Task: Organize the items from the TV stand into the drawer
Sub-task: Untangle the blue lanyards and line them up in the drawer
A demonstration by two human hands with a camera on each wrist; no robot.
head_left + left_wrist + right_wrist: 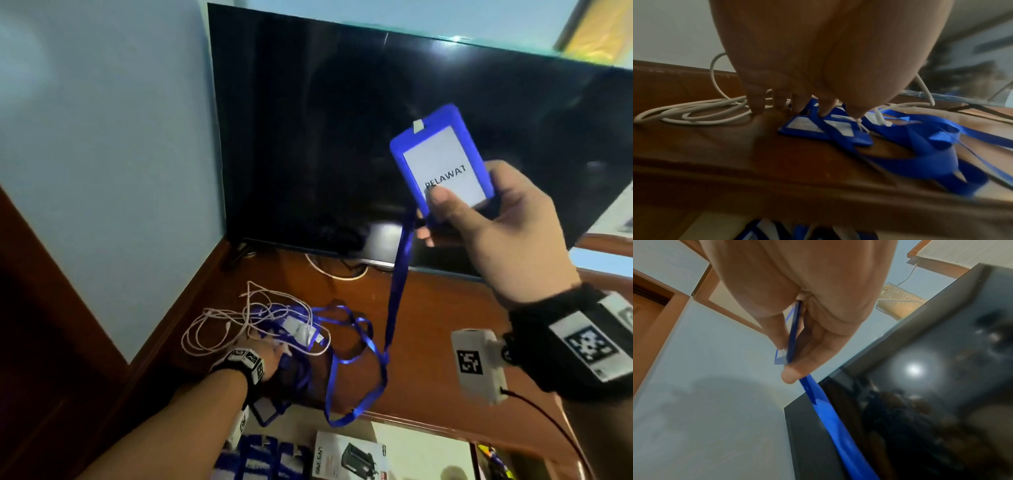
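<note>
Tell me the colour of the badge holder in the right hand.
Blue, around a white card; clearest in the head view: badge holder, right hand.

Black flat-screen TV [394,144] stands on wooden TV stand top, screen off, dim reflections and bright light spot on it in right wrist view. TV foot [236,257] near left rear corner. Pale blue wall [102,137] behind and left. Dark wooden door frame [30,274] at far left. White cable [329,272] loops under TV's lower edge. Wood-framed picture [962,254] on wall above TV, blurred.
</note>
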